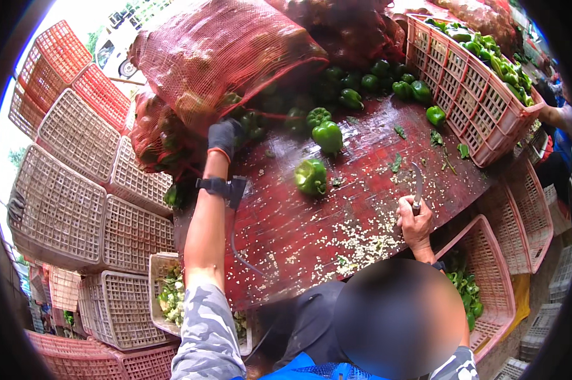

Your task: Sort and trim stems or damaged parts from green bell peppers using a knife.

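My left hand (pixel 225 135), in a dark glove, is closed at the lower edge of a red mesh sack (pixel 225 54), where the netting draws together; its fingertips are partly hidden. Beside it, green bell peppers (pixel 253 124) lie under the sack's edge. My bare right hand (pixel 416 223) grips a small curved knife (pixel 418 185), blade pointing up and away, over the red tabletop (pixel 267 215). Between my hands sits a green pepper (pixel 310 177) with a pale, cut-looking top. A whole bell pepper (pixel 327 137) lies just beyond it.
Pale seeds (pixel 362 244) are strewn over the near tabletop. A pink crate (pixel 466 88) of green peppers stands at the far right; another crate (pixel 488 278) holds green pieces by my right arm. Stacked crates (pixel 61 199) line the left. A person's arm (pixel 558 119) shows at the right edge.
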### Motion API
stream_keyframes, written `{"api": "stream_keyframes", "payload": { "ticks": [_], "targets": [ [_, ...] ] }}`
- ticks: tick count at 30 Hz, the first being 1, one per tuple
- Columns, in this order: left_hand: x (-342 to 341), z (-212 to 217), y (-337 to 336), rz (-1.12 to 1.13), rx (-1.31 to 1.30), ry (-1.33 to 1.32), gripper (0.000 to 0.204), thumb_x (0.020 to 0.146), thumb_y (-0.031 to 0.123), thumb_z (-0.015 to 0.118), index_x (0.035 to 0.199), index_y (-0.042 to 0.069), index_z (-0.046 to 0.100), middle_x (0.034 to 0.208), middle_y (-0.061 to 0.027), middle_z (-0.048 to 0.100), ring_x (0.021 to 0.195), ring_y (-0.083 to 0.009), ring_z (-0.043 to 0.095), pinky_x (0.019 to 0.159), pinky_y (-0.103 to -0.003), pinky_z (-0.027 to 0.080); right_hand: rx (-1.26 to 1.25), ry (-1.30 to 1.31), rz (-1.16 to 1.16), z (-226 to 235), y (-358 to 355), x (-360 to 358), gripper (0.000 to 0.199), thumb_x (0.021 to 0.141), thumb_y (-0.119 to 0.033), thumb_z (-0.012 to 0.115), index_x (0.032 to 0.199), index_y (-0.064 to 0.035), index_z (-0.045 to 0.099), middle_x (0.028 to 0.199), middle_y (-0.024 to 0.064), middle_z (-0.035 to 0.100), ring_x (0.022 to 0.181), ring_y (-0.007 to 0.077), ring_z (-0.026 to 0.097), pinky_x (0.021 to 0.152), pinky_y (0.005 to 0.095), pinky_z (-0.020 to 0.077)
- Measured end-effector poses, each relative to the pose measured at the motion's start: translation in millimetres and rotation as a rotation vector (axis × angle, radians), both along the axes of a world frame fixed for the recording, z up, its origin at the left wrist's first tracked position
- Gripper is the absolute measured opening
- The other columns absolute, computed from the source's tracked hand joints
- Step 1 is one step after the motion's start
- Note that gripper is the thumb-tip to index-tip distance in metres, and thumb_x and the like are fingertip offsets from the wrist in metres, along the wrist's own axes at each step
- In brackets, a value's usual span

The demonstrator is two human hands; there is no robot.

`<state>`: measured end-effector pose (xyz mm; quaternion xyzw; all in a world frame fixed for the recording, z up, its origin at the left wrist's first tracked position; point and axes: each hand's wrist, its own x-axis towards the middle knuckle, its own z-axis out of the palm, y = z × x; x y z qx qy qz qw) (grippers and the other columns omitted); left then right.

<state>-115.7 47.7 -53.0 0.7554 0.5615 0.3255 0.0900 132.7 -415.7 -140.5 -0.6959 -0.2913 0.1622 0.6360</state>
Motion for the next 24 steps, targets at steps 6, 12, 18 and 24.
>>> {"api": "stream_keyframes", "payload": {
  "ticks": [6, 12, 18, 24],
  "targets": [
    [37.0, 14.4, 54.8, -0.337, 0.285, -0.58, 0.008, 0.077, 0.007, 0.072, 0.082, 0.006, 0.066, 0.071, -0.01, 0.066, 0.07, -0.0272, 0.065, 0.07, -0.038, 0.054, 0.003, -0.006, 0.0, 0.4, 1.5, -2.8, 0.02, 0.096, -0.022, 0.064, 0.094, -0.002, 0.065, 0.066, 0.001, 0.062, 0.052, 0.0071, 0.057, 0.049, 0.0257, 0.0448],
    [72.1, 51.4, 79.7, -0.021, 0.497, -0.288, 0.027, 0.068, 0.002, 0.072, 0.086, 0.004, 0.052, 0.082, -0.01, 0.057, 0.072, -0.0246, 0.055, 0.07, -0.038, 0.049, -0.021, -0.014, -0.027, -0.4, 1.8, -2.2, 0.022, 0.095, -0.023, 0.065, 0.093, -0.0015, 0.065, 0.066, 0.0026, 0.063, 0.052, 0.0081, 0.057, 0.049, 0.0266, 0.0451],
    [84.8, 114.1, 11.6, -0.218, 0.696, -0.235, 0.009, 0.072, 0.008, 0.072, 0.079, 0.004, 0.07, 0.073, -0.0127, 0.07, 0.066, -0.0269, 0.067, 0.062, -0.039, 0.051, -0.016, -0.025, -0.033, -3.4, 1.3, -0.7, 0.022, 0.095, -0.023, 0.066, 0.094, -0.0012, 0.066, 0.067, 0.0028, 0.064, 0.053, 0.0086, 0.059, 0.05, 0.0269, 0.0464],
    [62.7, 82.9, -57.8, -0.454, 0.783, 0.043, 0.021, 0.069, 0.022, 0.075, 0.062, 0.011, 0.058, 0.06, -0.0128, 0.06, 0.059, -0.0404, 0.058, 0.059, -0.053, 0.039, -0.005, 0.011, -0.01, -4.9, 1.4, 2.2, 0.018, 0.094, -0.021, 0.065, 0.093, -0.0029, 0.066, 0.063, 0.0019, 0.062, 0.053, 0.0099, 0.06, 0.052, 0.0289, 0.0475]
  ]
}}
